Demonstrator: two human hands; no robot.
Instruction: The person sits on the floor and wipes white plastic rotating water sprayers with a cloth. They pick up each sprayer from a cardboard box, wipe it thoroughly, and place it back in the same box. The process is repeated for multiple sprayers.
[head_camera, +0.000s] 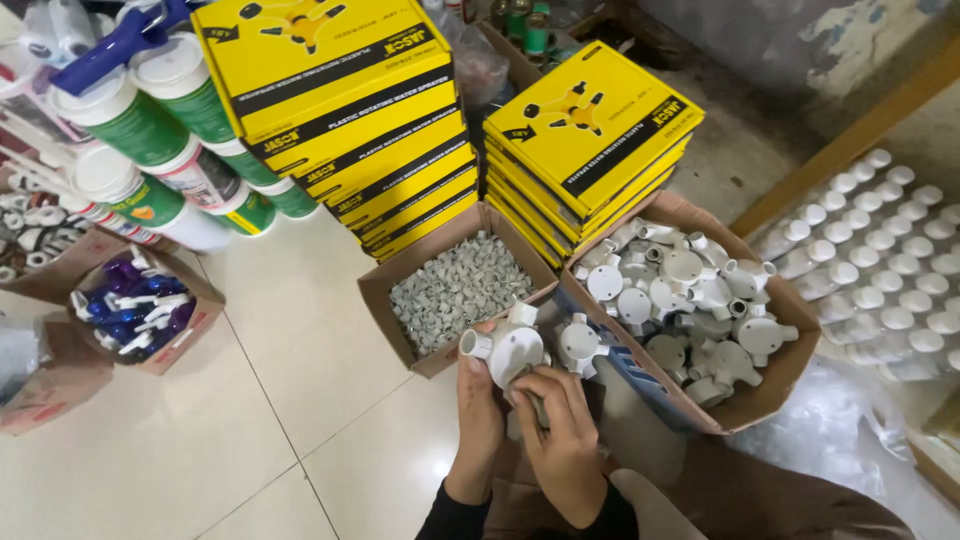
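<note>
Fingers (487, 352) of the left hand (478, 420) curl closed around a white round junction box (512, 347), gripping its left side. Right hand (562, 430) closes on its near underside, fingers bent. Both hold it above the pale tiled floor (300, 350), just near of a cardboard box of small grey fittings (455, 290) and left of a carton of white junction boxes (690, 300). Yellow flat boxes (590, 130) stack beyond.
</note>
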